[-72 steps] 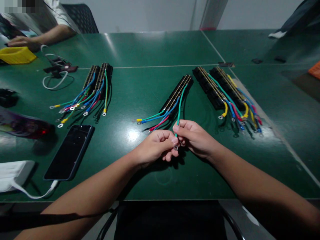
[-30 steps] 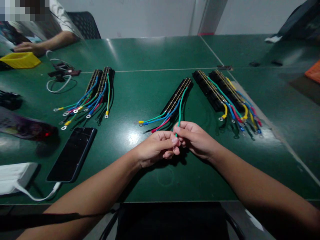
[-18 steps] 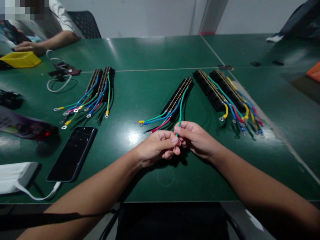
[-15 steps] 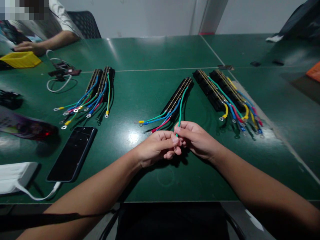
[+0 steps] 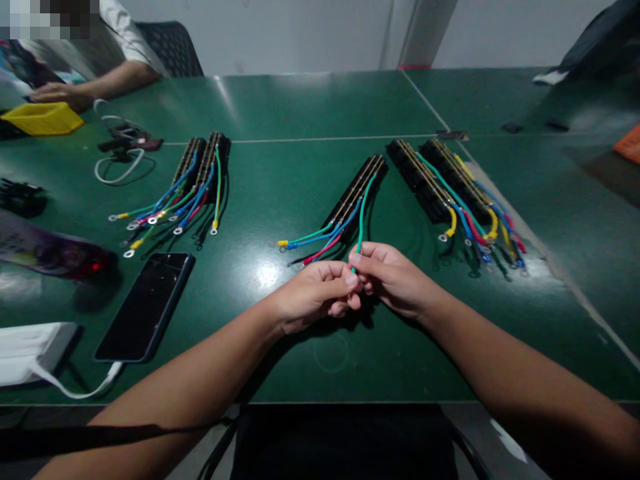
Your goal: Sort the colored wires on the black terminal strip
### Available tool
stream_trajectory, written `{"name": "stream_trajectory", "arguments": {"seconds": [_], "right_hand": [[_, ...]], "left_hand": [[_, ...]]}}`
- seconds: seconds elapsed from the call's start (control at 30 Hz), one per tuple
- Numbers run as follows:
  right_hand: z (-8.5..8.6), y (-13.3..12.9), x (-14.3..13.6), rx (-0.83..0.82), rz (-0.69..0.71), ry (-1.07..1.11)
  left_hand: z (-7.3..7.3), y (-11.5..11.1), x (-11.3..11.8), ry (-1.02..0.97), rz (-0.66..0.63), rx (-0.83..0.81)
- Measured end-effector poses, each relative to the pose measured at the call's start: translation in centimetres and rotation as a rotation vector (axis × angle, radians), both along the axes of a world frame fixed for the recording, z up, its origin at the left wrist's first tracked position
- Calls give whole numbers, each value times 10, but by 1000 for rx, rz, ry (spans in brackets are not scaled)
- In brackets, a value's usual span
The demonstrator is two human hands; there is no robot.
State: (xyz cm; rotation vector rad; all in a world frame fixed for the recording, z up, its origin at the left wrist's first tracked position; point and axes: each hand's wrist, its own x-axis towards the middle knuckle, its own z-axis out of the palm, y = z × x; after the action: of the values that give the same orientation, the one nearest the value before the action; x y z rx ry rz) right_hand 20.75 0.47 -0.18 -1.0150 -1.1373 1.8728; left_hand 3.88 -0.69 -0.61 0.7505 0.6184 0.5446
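A black terminal strip (image 5: pixel 356 190) lies slanted on the green table, with green, blue and red wires running from it. Its long green wire (image 5: pixel 365 207) curves down to my hands. My right hand (image 5: pixel 387 273) pinches that wire near its lower end. Touching it from the left, my left hand (image 5: pixel 320 290) closes its fingers at the wire's tip, and the tip itself is hidden between them. Other wires of the strip end in lugs left of my hands, one with a yellow sleeve (image 5: pixel 283 244).
Two wired strips (image 5: pixel 425 180) lie to the right, two more (image 5: pixel 204 167) to the left. A phone (image 5: pixel 145 307), white power bank (image 5: pixel 35 350), bottle (image 5: pixel 55 253) and yellow tray (image 5: pixel 45 119) are at the left. A person's arm (image 5: pixel 117 80) rests at the back left.
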Motion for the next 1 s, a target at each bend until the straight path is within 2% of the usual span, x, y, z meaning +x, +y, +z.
{"name": "stream_trajectory", "arguments": {"seconds": [0.27, 0.53, 1.0], "right_hand": [[1, -1, 0, -17, -21, -2], [0, -1, 0, -4, -22, -4], [0, 0, 0, -8, -19, 18]], "left_hand": [[1, -2, -3, 52, 32, 22], [-1, -1, -1, 19, 11, 36], [-7, -2, 3, -71, 50, 25]]}}
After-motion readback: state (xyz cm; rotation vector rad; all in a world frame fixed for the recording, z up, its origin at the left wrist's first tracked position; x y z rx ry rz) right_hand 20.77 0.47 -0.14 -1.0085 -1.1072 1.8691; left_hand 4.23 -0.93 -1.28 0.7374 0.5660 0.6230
